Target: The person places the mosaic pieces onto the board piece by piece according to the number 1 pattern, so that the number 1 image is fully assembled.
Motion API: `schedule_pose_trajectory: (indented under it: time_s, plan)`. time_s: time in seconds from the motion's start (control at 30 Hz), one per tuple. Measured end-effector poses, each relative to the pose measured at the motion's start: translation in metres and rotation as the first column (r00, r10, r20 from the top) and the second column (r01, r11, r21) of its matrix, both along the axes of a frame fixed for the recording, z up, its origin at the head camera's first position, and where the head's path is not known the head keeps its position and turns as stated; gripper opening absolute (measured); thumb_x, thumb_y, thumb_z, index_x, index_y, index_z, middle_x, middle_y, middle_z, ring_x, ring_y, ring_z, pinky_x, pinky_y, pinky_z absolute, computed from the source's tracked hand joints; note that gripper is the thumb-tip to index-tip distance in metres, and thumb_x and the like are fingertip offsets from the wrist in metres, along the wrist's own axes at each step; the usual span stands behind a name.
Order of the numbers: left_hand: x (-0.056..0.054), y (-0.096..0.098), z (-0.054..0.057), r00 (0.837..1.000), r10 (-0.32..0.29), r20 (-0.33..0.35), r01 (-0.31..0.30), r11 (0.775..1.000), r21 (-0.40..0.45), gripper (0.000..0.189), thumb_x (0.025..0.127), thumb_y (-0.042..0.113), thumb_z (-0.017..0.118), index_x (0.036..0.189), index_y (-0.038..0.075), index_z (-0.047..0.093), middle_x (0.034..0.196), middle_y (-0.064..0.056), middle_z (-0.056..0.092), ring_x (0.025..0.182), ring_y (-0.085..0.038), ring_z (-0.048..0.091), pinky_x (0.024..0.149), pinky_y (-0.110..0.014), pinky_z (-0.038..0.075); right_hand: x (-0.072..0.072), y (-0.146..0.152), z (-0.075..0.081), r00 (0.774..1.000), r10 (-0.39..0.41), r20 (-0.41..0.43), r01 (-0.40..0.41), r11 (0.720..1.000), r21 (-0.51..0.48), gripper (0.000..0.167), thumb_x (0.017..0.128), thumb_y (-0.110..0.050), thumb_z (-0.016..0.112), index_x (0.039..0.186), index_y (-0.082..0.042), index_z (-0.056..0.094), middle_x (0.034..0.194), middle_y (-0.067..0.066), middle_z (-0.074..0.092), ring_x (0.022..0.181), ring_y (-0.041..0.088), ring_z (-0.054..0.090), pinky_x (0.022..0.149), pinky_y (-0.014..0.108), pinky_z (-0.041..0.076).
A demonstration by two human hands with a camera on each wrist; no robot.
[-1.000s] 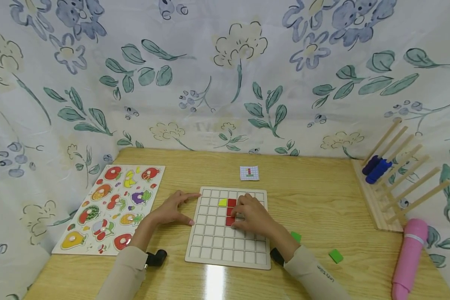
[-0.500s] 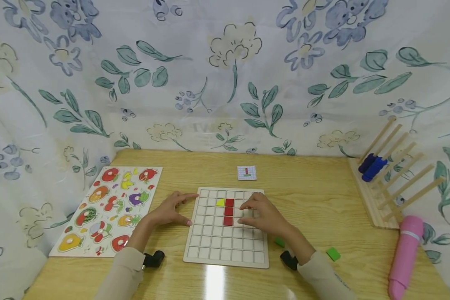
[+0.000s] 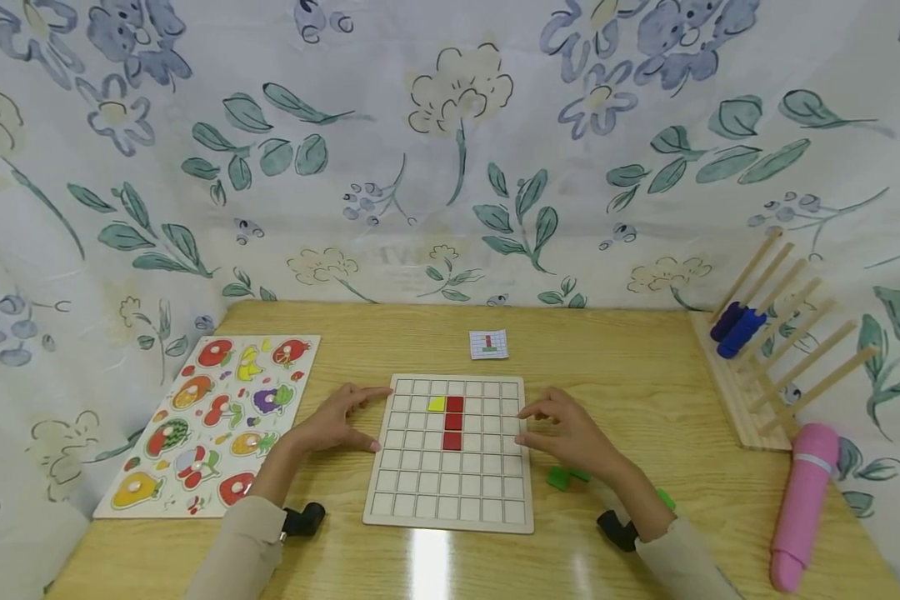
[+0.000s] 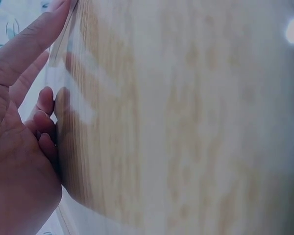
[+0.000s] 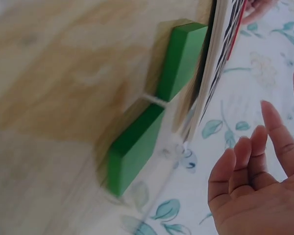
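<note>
A cream grid board (image 3: 412, 504) lies mid-table. One yellow tile with a curved edge (image 3: 437, 404) sits in its second row, beside a column of red square tiles (image 3: 453, 422). At the board's left edge my left hand (image 3: 332, 423) rests its straight index fingertip and thumb; the other fingers curl loosely onto the table in the left wrist view. Over the right edge hovers my right hand (image 3: 573, 433), holding nothing, thumb and index finger apart. Two green square tiles (image 5: 137, 147) lie below it on the table, and another green tile (image 3: 666, 498) is partly behind the right forearm.
Behind the board lies a small printed pattern card (image 3: 489, 344). A fruit peg puzzle (image 3: 210, 421) stands at the left. To the right are a wooden peg rack (image 3: 750, 400) with blue pieces and a pink cylindrical object (image 3: 804, 508). A floral curtain (image 3: 450, 150) closes off the back.
My right hand has drawn back from the red tiles to the board's right edge, leaving the lowest red tile in place. The left hand has kept its spot at the left edge.
</note>
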State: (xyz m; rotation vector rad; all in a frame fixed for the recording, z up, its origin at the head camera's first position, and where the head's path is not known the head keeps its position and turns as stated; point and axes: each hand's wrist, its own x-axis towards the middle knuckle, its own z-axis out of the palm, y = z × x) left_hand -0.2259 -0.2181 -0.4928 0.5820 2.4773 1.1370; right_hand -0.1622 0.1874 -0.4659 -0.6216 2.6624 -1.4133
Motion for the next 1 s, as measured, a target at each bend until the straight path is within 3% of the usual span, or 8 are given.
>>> schedule_pose_trajectory:
  time_s: [0.33, 0.73, 1.0]
  plan:
    - [0.001, 0.000, 0.000, 1.000, -0.013, -0.015, 0.013, 1.000, -0.015, 0.086, 0.072, 0.029, 0.089, 0.147, 0.017, 0.050, 0.103, -0.010, 0.042, 0.096, -0.023, 0.037, 0.082, -0.039, 0.035, 0.018, 0.029, 0.005, 0.999, -0.035, -0.013, 0.036, 0.999, 0.020, 0.032, 0.085, -0.021, 0.079, 0.113, -0.008, 0.071, 0.104, 0.008, 0.058, 0.098, 0.026, 0.054, 0.086, 0.043, 0.046]
    - [0.002, 0.001, 0.002, 1.000, -0.013, -0.017, 0.013, 1.000, -0.024, 0.086, 0.072, 0.030, 0.089, 0.147, 0.016, 0.050, 0.103, -0.010, 0.042, 0.096, -0.024, 0.037, 0.081, -0.038, 0.035, 0.040, 0.056, 0.012, 0.992, -0.084, -0.098, 0.088, 0.995, 0.039, 0.032, 0.083, -0.015, 0.080, 0.112, -0.008, 0.072, 0.101, 0.007, 0.058, 0.092, 0.018, 0.053, 0.079, 0.036, 0.047]
    - [0.001, 0.001, 0.002, 1.000, -0.013, -0.019, 0.012, 1.000, -0.019, 0.086, 0.072, 0.029, 0.089, 0.147, 0.015, 0.049, 0.103, -0.010, 0.042, 0.095, -0.024, 0.037, 0.081, -0.039, 0.034, 0.053, 0.072, 0.007, 0.983, -0.107, -0.152, 0.118, 0.991, 0.065, 0.037, 0.077, -0.014, 0.084, 0.112, -0.010, 0.071, 0.100, 0.003, 0.056, 0.091, 0.012, 0.050, 0.077, 0.032, 0.046]
